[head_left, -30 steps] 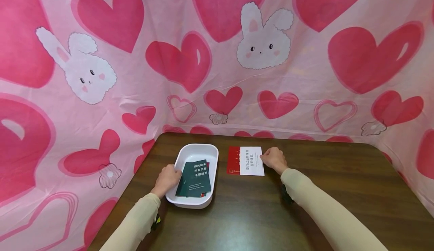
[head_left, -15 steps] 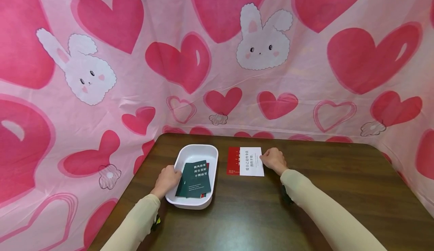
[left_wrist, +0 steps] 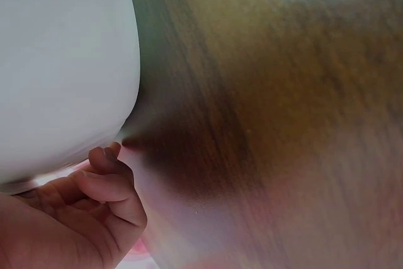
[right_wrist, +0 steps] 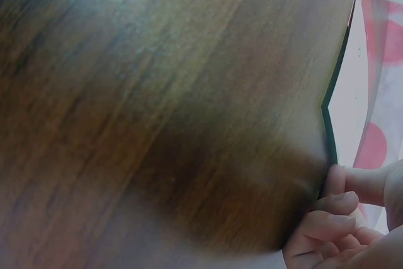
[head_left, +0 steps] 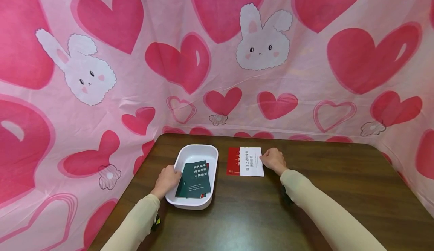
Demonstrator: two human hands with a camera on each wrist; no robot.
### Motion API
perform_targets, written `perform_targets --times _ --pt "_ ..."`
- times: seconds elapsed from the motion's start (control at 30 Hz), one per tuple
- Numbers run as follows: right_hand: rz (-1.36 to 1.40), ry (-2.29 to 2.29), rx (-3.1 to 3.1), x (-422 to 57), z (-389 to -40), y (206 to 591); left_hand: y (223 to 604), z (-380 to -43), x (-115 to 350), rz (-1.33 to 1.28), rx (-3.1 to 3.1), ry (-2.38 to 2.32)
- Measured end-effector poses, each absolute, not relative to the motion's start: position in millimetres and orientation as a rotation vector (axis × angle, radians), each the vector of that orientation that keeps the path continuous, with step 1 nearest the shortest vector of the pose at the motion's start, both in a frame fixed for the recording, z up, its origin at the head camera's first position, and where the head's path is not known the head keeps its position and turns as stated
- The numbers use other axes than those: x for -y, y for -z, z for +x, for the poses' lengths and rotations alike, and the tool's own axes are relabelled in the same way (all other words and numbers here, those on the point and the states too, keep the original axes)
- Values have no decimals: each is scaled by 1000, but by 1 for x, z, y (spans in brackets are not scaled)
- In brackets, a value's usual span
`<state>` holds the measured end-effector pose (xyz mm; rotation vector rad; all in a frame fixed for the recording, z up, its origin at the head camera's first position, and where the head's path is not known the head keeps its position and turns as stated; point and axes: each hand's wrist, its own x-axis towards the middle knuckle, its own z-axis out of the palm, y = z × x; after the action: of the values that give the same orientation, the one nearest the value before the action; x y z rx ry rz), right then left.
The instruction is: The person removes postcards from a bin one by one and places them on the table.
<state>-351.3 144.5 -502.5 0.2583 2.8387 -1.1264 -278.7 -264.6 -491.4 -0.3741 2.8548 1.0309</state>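
My left hand (head_left: 167,180) grips the left rim of a white plastic tray (head_left: 194,149), its fingers curled beneath the outer side in the left wrist view. Inside the tray lie dark green cards (head_left: 196,181) with white print, overlapping, with a sliver of red at their edge. To the right, a white card (head_left: 251,162) with dark print lies beside a red area (head_left: 234,161) that may be another card partly under it. My right hand (head_left: 274,159) pinches the white card's right edge, thumb and fingers curled in the right wrist view. The card stays flat on the table.
The brown wooden table (head_left: 244,213) has rounded far corners. Behind and to the left hangs a pink cloth (head_left: 223,77) with hearts and rabbits. A strip of tabletop (head_left: 223,168) separates the tray from the cards.
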Motion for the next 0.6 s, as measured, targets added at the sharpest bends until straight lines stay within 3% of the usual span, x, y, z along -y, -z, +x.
perform_targets --times 0.6 --pt "270 1150 -2832 -145 -349 501 492 -279 265 -364 -2854 -1034"
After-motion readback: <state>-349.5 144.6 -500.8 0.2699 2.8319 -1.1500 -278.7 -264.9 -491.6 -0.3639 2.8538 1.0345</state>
